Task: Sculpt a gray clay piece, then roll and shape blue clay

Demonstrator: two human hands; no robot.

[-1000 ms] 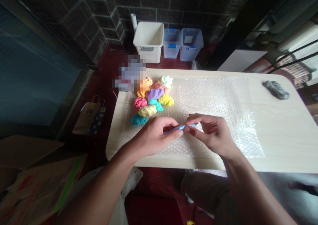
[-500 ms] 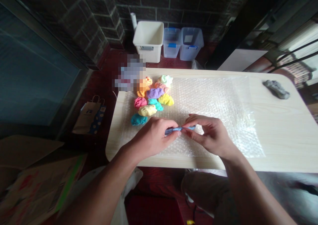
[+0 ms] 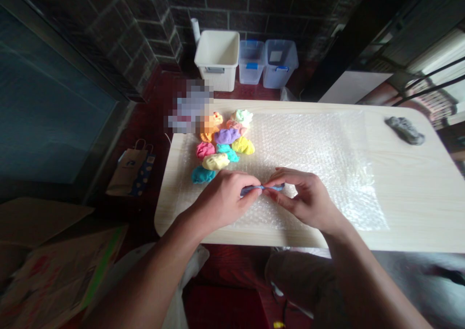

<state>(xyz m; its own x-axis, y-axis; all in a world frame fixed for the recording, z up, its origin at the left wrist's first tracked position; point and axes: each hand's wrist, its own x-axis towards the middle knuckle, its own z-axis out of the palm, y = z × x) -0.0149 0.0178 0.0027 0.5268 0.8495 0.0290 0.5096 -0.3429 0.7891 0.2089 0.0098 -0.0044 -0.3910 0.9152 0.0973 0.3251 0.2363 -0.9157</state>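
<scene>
My left hand (image 3: 222,199) and my right hand (image 3: 304,199) both pinch one thin strip of blue clay (image 3: 262,188) between their fingertips, just above a sheet of bubble wrap (image 3: 319,149) on a pale wooden table (image 3: 417,198). At the sheet's far left lies a heap of coloured clay lumps (image 3: 223,142): teal, yellow, pink, purple, orange and pale green. The nearest lump, a teal one (image 3: 202,175), sits just left of my left hand.
A grey clay lump (image 3: 404,130) rests at the table's far right corner. On the floor beyond the table stand a white bin (image 3: 217,60) and two clear lidded boxes (image 3: 268,63). A paper bag (image 3: 131,171) and cardboard (image 3: 54,261) lie on the floor to the left.
The blue strip has shortened and bunched slightly as my fingertips drew closer together. Both hands stayed in almost the same place.
</scene>
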